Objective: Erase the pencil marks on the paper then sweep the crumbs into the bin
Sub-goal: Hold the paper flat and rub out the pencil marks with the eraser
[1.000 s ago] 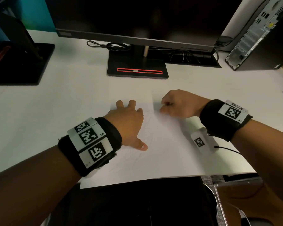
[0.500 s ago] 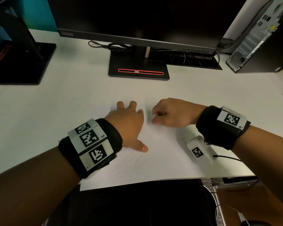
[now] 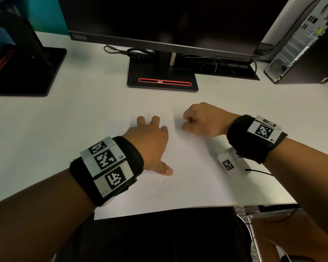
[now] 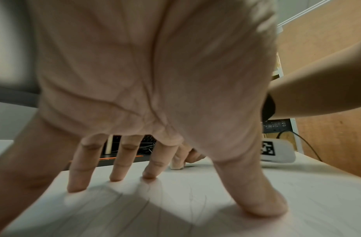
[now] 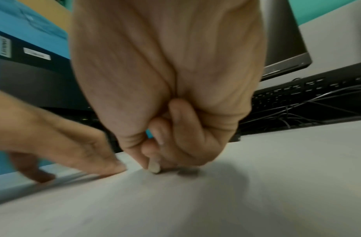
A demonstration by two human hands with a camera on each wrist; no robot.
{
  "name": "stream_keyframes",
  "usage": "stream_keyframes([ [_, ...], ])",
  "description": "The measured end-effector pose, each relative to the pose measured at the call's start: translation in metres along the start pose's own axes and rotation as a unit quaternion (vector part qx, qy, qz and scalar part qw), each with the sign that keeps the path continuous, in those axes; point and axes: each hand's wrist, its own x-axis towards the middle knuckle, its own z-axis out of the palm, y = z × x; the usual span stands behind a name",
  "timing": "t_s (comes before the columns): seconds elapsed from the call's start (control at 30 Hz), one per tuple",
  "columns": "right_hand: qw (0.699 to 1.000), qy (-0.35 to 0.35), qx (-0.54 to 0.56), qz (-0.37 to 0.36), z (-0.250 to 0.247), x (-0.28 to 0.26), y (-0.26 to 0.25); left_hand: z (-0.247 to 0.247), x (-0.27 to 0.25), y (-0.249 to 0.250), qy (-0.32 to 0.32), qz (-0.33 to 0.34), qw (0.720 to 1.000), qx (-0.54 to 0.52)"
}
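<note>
A white sheet of paper (image 3: 193,186) lies at the desk's front edge, with faint pencil lines (image 3: 170,156) near its middle. My left hand (image 3: 150,140) presses flat on the paper, fingers spread and straight (image 4: 78,181). My right hand (image 3: 201,120) is curled at the sheet's far part and pinches a small white eraser (image 5: 154,166) whose end touches the paper. The eraser (image 4: 177,165) also shows past my left fingers. No bin is in view.
A black monitor (image 3: 159,25) on its stand (image 3: 162,80) is behind the paper, with cables (image 3: 129,51) and a keyboard (image 5: 297,93). A computer tower (image 3: 301,40) stands at the back right, a second black stand (image 3: 25,70) at the left.
My right hand with the eraser slid toward me and left along the paper, then back away to the far part. My left hand stayed pressed in place.
</note>
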Motion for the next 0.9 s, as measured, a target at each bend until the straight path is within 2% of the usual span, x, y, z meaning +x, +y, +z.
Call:
stream_keyframes([
  [0.07,0.999,-0.033,0.002,-0.037,0.007,-0.004,-0.009,0.000,0.000,0.000,0.000,0.000,1.000,-0.001],
  [0.13,0.998,-0.052,0.017,-0.043,0.010,-0.005,-0.011,-0.001,0.000,0.000,0.001,0.001,1.000,-0.002],
  [0.27,1.000,0.016,0.004,0.007,-0.001,0.004,0.001,0.000,-0.001,0.000,0.002,0.001,1.000,0.001],
  [0.43,0.998,-0.042,0.009,-0.047,0.010,-0.001,-0.011,-0.001,-0.001,0.000,-0.001,0.000,1.000,0.000],
  [0.57,1.000,0.015,-0.005,-0.008,0.001,0.006,-0.002,-0.001,-0.002,0.000,0.003,0.002,1.000,0.001],
  [0.7,0.998,-0.036,-0.001,-0.059,0.010,0.001,-0.013,-0.001,-0.002,0.000,0.000,0.000,1.000,-0.003],
  [0.83,1.000,0.004,0.000,-0.009,-0.001,0.004,0.001,0.000,-0.002,0.000,0.005,0.003,1.000,0.002],
  [0.9,1.000,0.004,-0.005,-0.019,0.001,0.002,0.000,0.000,-0.003,0.000,0.005,0.003,1.000,0.001],
])
